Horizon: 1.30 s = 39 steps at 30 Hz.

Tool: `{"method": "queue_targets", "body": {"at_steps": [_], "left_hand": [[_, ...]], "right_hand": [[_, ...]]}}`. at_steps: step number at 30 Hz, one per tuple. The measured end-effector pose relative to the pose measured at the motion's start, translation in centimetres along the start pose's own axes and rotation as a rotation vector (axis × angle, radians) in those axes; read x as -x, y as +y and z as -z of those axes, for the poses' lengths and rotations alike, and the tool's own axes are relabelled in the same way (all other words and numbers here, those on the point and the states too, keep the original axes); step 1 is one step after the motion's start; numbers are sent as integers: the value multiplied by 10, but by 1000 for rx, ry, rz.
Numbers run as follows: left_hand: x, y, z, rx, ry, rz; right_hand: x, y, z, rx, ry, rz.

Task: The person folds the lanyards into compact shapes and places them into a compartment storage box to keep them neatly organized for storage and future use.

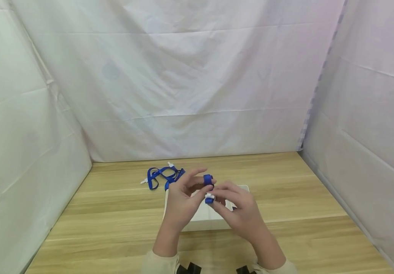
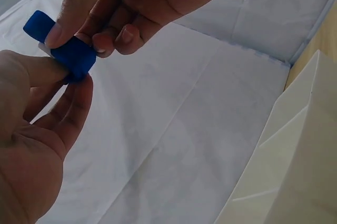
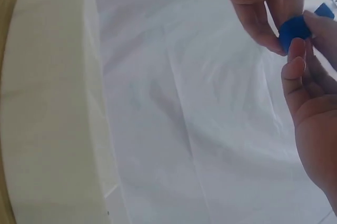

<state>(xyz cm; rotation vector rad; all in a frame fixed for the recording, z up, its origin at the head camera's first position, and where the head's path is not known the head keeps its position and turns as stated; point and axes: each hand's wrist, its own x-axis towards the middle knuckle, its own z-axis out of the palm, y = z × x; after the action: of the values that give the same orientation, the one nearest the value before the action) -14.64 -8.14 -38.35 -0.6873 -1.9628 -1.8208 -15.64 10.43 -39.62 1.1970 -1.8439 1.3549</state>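
Over the box (image 1: 208, 225), left grip (image 1: 182, 199) and right grip (image 1: 240, 210) pinch a strap (image 1: 208, 179), likely light, limp; hold its folds.

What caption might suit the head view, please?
Left hand and right hand hold a looped blue fabric strap with white plastic clip, a white rectangular tray behind.

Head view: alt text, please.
The left hand and right hand hold a looped blue strap with a white clip over a white tray on a wooden table. Loose blue strapping lies past the tray's far left corner; white cloth hangs behind.
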Motion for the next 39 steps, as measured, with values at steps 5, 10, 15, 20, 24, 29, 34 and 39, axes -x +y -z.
{"method": "queue_targets", "body": {"at_steps": [5,10,15,20,24,29,34,39], "left_hand": [[2,2,2,-8,-70,8],[3,3,1,-37,-30,81],[1,2,-1,-20,18,95],[2,3,0,-23,13,133],[2,3,-1,-17,-10,202],[1,-2,-1,24,-22,248],[1,-2,-3,35,-10,260],[1,-1,-4,-13,-4,287]], "right_hand": [[-4,-10,8,-43,-4,-248],[-7,-13,11,-108,-25,-346],[-9,-13,15,-97,-84,-479],[-13,-12,18,-132,-124,-684],[-16,-13,20,-120,-127,-821],[-20,-12,19,-135,-127,-930],[-21,-11,18,-180,-119,-961],[-25,-11,18,-208,-111,-973]]}}
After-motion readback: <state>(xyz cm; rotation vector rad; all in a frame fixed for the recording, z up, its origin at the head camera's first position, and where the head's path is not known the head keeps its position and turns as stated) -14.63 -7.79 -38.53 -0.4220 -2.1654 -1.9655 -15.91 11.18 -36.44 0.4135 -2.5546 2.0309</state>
